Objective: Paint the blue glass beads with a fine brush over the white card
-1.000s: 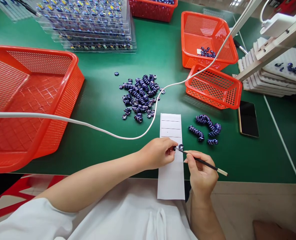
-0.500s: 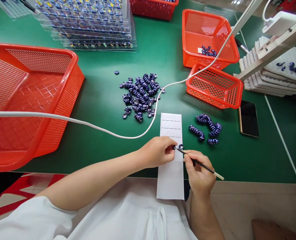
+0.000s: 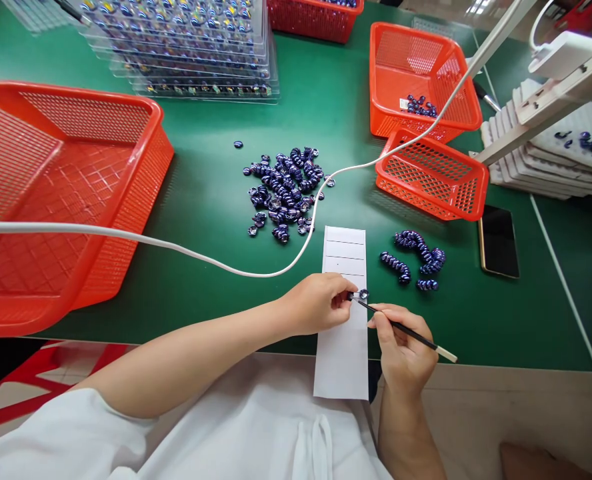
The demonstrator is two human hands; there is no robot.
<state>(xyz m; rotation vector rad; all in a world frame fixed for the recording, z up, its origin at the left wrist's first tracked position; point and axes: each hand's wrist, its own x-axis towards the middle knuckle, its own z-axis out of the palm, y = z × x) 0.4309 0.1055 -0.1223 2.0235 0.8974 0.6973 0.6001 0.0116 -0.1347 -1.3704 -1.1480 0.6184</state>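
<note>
My left hand [image 3: 323, 303] pinches a small dark shiny piece [image 3: 351, 296] over a ruled white paper strip [image 3: 341, 363]. A similar round piece [image 3: 363, 294] sits just right of those fingertips, on the strip's edge. My right hand [image 3: 406, 347] is closed round a thin black brush-like stick [image 3: 421, 339] with a pale end. Its fine tip meets or nearly meets the piece in my left fingers. Beyond the strip lies a loose pile of dark blue striped pieces [image 3: 286, 190]. Stacked rows of such pieces [image 3: 416, 250] rest to the right.
A white cable [image 3: 236, 272] crosses in front of the pile. Red baskets stand left [image 3: 141, 200], back right [image 3: 396, 127] and right [image 3: 426, 193]. Clear trays [image 3: 201, 60] are stacked at the back. A phone [image 3: 499, 240] lies right, below white foam sheets [image 3: 516, 160].
My right hand has shifted slightly right and down, with the stick drawn back a little. My left hand keeps its pinch. The whole view has moved slightly.
</note>
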